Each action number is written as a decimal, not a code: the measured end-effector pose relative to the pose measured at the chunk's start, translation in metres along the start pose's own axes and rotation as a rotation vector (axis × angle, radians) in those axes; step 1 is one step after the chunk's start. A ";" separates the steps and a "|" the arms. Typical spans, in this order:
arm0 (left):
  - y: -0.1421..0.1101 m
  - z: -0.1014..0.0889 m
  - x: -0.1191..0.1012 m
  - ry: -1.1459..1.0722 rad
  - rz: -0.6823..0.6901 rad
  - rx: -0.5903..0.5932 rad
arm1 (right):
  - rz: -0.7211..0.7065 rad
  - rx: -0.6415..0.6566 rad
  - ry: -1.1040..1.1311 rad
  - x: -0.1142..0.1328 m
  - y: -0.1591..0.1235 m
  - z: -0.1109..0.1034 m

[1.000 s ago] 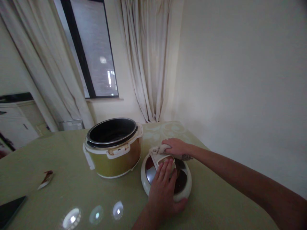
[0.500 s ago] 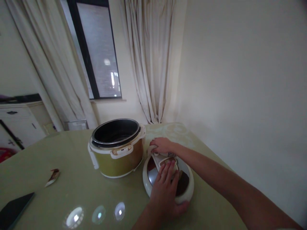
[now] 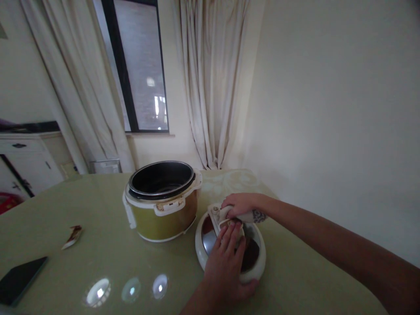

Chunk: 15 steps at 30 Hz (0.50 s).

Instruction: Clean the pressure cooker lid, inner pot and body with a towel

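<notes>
A pressure cooker lid (image 3: pixel 260 253), with a cream rim and a shiny steel and brown top, lies on the table to the right of the cooker. My left hand (image 3: pixel 225 262) rests on it from the near side, fingers stretched over the middle handle and thumb spread near the rim. At the lid's far edge my right hand (image 3: pixel 241 204) is closed on a pale cloth (image 3: pixel 252 216) with a grey pattern at one end. The cloth touches the cream bar of the lid; part of it is hidden under my fingers.
The green and brown cooker body (image 3: pixel 164 218) stands left of the lid, its dark inner pot (image 3: pixel 160 177) uncovered. A stained, crumpled scrap (image 3: pixel 72 237) and a dark flat device (image 3: pixel 21 280) lie on the left. The green table (image 3: pixel 108 245) meets the wall and curtain (image 3: pixel 213 87).
My right hand with the cloth moved left along the lid's bar, then back to the right. My left hand stays on the lid. The view has shifted slightly.
</notes>
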<state>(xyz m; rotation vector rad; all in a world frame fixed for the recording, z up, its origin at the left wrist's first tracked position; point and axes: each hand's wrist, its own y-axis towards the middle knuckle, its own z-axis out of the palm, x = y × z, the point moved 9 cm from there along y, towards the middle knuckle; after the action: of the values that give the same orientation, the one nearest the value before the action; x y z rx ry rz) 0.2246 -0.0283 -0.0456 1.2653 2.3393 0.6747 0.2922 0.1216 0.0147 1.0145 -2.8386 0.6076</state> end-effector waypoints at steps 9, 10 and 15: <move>-0.001 0.008 -0.001 0.056 -0.006 0.047 | -0.070 -0.122 -0.379 0.069 0.014 -0.006; -0.001 0.008 -0.001 0.057 -0.005 0.040 | -0.077 -0.131 -0.392 0.068 0.012 -0.006; -0.001 0.006 0.000 0.044 0.008 0.008 | 0.143 -0.014 -0.306 0.012 -0.001 -0.004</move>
<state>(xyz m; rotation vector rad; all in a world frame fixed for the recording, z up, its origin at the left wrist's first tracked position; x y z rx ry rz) 0.2273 -0.0275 -0.0515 1.2760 2.3757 0.7024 0.2830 0.1149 0.0207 0.9847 -3.1989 0.4777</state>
